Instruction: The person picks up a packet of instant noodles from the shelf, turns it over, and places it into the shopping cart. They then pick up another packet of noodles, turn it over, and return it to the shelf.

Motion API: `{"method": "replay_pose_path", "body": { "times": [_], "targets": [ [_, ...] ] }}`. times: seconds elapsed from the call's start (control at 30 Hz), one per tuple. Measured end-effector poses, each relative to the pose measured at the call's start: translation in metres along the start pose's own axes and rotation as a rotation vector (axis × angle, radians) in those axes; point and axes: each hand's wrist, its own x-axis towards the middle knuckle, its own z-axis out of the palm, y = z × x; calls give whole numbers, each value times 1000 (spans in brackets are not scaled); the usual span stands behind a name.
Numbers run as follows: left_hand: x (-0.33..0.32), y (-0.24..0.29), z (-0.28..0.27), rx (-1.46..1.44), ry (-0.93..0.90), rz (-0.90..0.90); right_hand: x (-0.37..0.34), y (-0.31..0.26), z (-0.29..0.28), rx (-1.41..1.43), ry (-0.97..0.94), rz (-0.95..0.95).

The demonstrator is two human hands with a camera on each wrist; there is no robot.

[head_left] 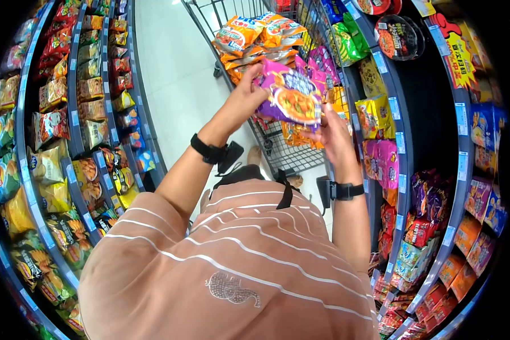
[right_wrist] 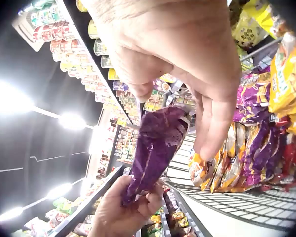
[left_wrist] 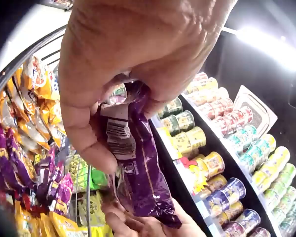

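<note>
A purple instant-noodle packet [head_left: 292,93] with a bowl of food printed on its front is held up over the shopping cart [head_left: 303,158]. My left hand [head_left: 243,102] grips its left end, thumb on the front; in the left wrist view that hand [left_wrist: 133,54] has its fingers curled round the end by a barcode. At the packet's other end is my right hand [head_left: 339,136], its thumb close to the edge. In the right wrist view the fingers [right_wrist: 209,128] of this hand extend beside the packet, apart from the thumb.
Orange packets [head_left: 260,37] and more purple packets [head_left: 323,62] are piled in the cart. Shelves of bagged goods [head_left: 51,124] line the aisle's left side. Close on the right stands another shelf with yellow bags [head_left: 374,116]. Rows of cup noodles [left_wrist: 227,192] show in the left wrist view.
</note>
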Motion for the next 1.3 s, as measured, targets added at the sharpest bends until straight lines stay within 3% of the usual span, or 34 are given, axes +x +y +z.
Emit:
{"method": "replay_pose_path", "body": {
  "times": [0.1, 0.23, 0.27, 0.33, 0.37, 0.53, 0.63, 0.67, 0.77, 0.8, 0.93, 1.03, 1.2, 1.3],
  "targets": [
    [-17, -15, 9, 51, -77, -33, -4, 7, -3, 18, -59, 69],
    [-32, -29, 28, 15, -240, -198, -20, 16, -27, 21, 66, 86],
    [-33, -30, 33, -42, -293, -225, -27, 17, -34, -9, 194, 88],
    [-40, -20, 49, -199, -356, -314, -39, 10, -50, -37, 117, 114],
    [-32, -28, 52, -140, -443, -344, -47, 4, -52, -64, 123, 98],
    [-23, -32, 85, -168, -652, -277, -81, -14, -60, -131, 248, 36],
    [-6, -63, 112, -211, -681, -220, -91, -23, -62, -233, 292, -35],
    [2, -67, 112, -73, -711, -206, -94, -27, -61, -263, 296, -63],
    [1, -71, 130, -166, -478, -234, -103, -40, -44, -409, 304, -135],
    [-9, -34, 125, -260, -527, -241, -104, -44, -34, -438, 325, -175],
    [-1, -36, 142, -493, -525, -211, -98, -48, -32, -525, 315, -238],
    [4, -29, 141, -525, -447, -231, -99, -55, 2, -509, 355, -288],
    [0, -16, 131, -600, -365, -183, -100, -54, 32, -520, 225, -414],
    [0, -20, 124, -829, -500, -248, -99, -45, 40, -511, 136, -436]
  ]
}}
